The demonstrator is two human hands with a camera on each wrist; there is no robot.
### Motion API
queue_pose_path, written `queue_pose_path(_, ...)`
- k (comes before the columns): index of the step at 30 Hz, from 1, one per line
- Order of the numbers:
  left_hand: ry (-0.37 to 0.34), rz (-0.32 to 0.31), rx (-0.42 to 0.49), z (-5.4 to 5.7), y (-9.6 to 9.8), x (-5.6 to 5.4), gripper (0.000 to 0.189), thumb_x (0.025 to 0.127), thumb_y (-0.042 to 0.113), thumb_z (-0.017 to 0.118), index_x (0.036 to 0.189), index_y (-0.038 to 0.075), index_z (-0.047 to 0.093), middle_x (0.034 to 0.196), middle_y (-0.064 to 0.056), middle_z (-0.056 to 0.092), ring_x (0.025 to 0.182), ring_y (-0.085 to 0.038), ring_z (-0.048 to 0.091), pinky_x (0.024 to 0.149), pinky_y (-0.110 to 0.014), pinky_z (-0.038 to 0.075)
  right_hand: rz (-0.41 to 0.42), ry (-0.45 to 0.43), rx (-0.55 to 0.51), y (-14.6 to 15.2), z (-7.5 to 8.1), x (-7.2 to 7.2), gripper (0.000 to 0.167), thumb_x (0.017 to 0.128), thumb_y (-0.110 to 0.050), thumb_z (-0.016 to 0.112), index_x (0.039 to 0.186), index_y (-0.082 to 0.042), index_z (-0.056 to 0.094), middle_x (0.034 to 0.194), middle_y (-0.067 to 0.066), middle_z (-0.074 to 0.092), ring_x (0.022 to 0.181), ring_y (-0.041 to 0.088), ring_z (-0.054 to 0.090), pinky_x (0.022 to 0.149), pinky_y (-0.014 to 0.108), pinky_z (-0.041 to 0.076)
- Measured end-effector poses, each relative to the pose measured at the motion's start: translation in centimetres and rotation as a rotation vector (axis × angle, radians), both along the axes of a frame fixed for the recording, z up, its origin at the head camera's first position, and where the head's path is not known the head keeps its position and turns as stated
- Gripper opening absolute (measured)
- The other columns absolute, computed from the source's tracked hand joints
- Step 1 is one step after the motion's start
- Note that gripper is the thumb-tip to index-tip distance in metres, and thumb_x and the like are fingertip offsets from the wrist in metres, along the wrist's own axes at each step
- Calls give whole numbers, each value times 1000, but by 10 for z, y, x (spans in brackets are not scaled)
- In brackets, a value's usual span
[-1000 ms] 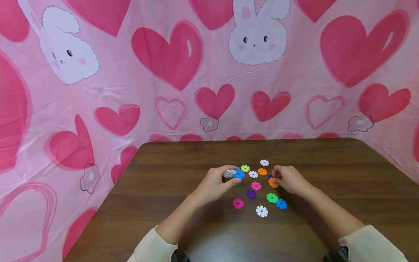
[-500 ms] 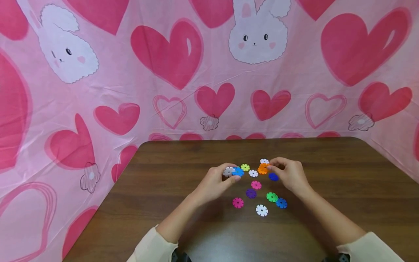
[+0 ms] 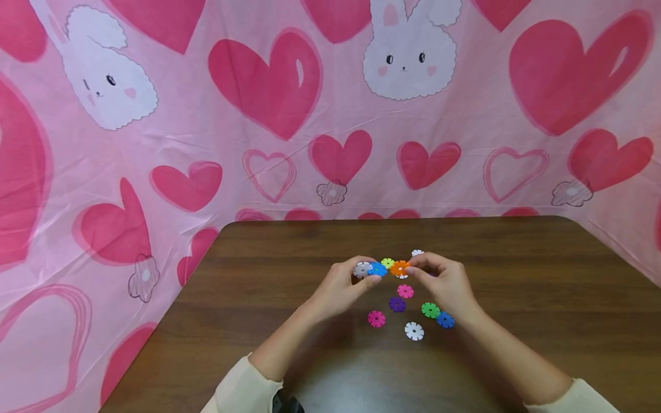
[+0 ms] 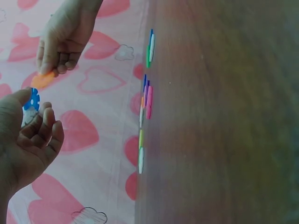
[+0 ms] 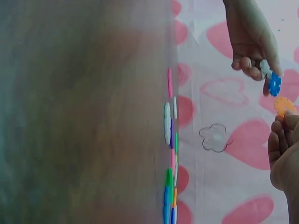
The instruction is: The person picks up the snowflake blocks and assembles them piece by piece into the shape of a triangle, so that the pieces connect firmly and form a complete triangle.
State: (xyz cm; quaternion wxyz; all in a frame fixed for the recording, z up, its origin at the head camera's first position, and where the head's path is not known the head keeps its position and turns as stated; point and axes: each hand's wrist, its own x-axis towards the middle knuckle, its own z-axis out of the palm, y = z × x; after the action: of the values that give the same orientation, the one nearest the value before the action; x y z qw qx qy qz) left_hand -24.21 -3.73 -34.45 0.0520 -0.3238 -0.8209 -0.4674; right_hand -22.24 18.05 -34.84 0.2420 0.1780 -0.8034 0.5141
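My left hand pinches a white interlocking disc joined to a blue one, held above the table. My right hand pinches an orange interlocking disc between thumb and fingers. In the right wrist view a small gap parts the orange disc from the blue disc, edges facing. Beneath the hands lie a yellow-green disc, a pink disc and a purple disc. The orange disc and right hand partly cover other discs.
Nearer the front of the brown table are a magenta disc, a white disc, a green disc and a blue disc. A pink cloth with hearts hangs behind the table.
My right hand has lifted the orange disc from the right side of the pile and carried it left, close to the blue disc. The left hand has stayed nearly still, holding its joined pair.
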Motion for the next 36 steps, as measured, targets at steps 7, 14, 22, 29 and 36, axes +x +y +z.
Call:
queue_pose_path(7, 5, -22, 11, 0, 1, 0, 29, 89, 26, 62, 110, 6, 60, 85, 3, 61, 69, -8, 50, 60, -22, 44, 41, 33, -49, -6, -1, 2, 5, 79, 1, 70, 82, 0, 67, 75, 5, 65, 63, 15, 59, 57, 20, 50)
queue_pose_path(14, -42, -68, 40, -2, 2, 2, 31, 90, 24, 62, 114, 4, 58, 86, 1, 62, 69, -8, 50, 59, -22, 43, 56, -3, -44, -8, -1, 4, 6, 79, 1, 69, 84, 1, 66, 74, 2, 65, 62, 11, 58, 56, 20, 50)
queue_pose_path(22, -87, -124, 131, -4, 0, 2, 28, 90, 11, 60, 115, -1, 55, 86, -6, 61, 74, -17, 56, 64, -23, 46, 109, 1, -57, -13, 0, 5, 7, 79, 0, 69, 86, 2, 68, 76, 8, 67, 63, 10, 55, 55, 22, 50)
queue_pose_path(29, -54, -155, 152, -7, -1, -1, 29, 90, 8, 58, 115, -4, 53, 84, -9, 59, 73, -17, 54, 63, -22, 46, 138, 8, -56, -13, -2, 1, 6, 80, -4, 71, 84, -1, 70, 76, 3, 68, 63, 12, 57, 55, 21, 50)
queue_pose_path(36, -80, -165, 146, -8, -4, -2, 28, 90, 8, 58, 115, -5, 54, 84, -8, 57, 71, -10, 50, 62, -21, 45, 270, -29, -42, -7, -3, -7, 7, 81, -3, 69, 88, 0, 70, 78, 6, 68, 66, 14, 61, 59, 23, 52)
